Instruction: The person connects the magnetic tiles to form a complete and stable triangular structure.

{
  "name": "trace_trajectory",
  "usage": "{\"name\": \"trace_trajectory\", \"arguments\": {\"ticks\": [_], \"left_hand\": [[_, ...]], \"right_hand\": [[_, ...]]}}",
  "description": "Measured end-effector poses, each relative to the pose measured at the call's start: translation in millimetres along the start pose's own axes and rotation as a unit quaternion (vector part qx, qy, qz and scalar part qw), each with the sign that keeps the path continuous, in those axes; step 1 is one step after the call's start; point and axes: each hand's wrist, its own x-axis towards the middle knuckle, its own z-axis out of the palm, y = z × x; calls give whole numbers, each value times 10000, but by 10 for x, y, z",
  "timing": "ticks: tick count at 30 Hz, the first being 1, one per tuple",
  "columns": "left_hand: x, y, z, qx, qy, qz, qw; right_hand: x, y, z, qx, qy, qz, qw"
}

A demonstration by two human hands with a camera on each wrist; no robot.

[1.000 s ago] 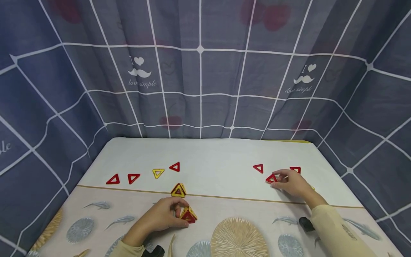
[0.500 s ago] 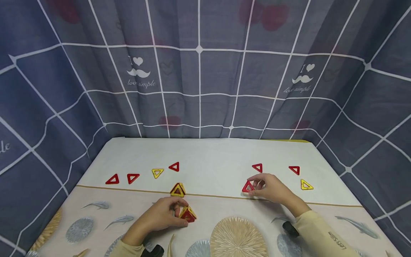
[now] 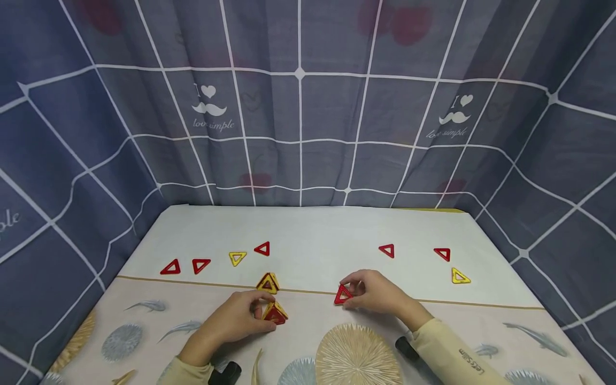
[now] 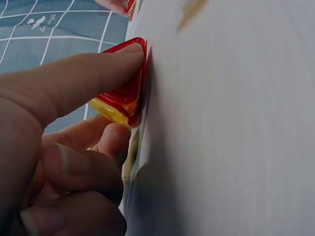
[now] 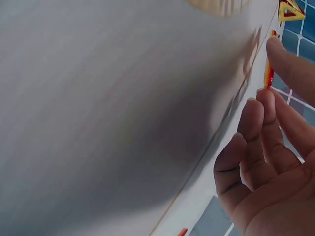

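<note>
My left hand [image 3: 236,319] grips a small red and yellow pyramid [image 3: 275,314] built of triangle tiles, near the front of the table. In the left wrist view the thumb presses on the red face of that pyramid [image 4: 129,93]. My right hand [image 3: 377,293] pinches a red triangle tile [image 3: 343,294] by its right side, a little to the right of the pyramid. The right wrist view shows this tile edge-on [image 5: 269,73] between thumb and fingers. Just behind the left hand stands a second pyramid [image 3: 267,283], mostly yellow with dark red.
On the white board [image 3: 322,230] lie red triangles [image 3: 170,267] and a yellow triangle [image 3: 237,258] at the left. More red triangles [image 3: 387,250] and another yellow triangle [image 3: 460,276] lie at the right. A gridded curtain [image 3: 327,107] encloses the back and sides.
My right hand has carried the red triangle tile leftward and toward the front, nearing the held pyramid. The left hand, still holding its pyramid, has shifted slightly left and back.
</note>
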Motion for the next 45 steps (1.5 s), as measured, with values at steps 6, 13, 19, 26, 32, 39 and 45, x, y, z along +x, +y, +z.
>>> {"name": "trace_trajectory", "arguments": {"ticks": [6,13,19,26,32,39,45], "left_hand": [[-29,-69,-126,60,16,-294,9995],[-47,-162,-229,116,102,-442,9989],[-49,-172,-248,128,166,-463,9987],[-64,-113,-308,17,133,-782,9968],[-100,121,-435,-120,538,-641,9964],[75,517,-286,-771,-164,443,9959],[377,671,142,-705,-582,512,9945]], "right_hand": [[41,-39,78,84,-122,-39,9999],[102,-60,158,116,-201,-146,9996],[129,-91,205,275,-191,-177,9993],[129,-128,222,305,-143,-69,9994],[148,-123,223,341,-95,2,9994],[158,-98,203,285,-83,74,9995],[158,-80,187,140,-111,50,9998]]}}
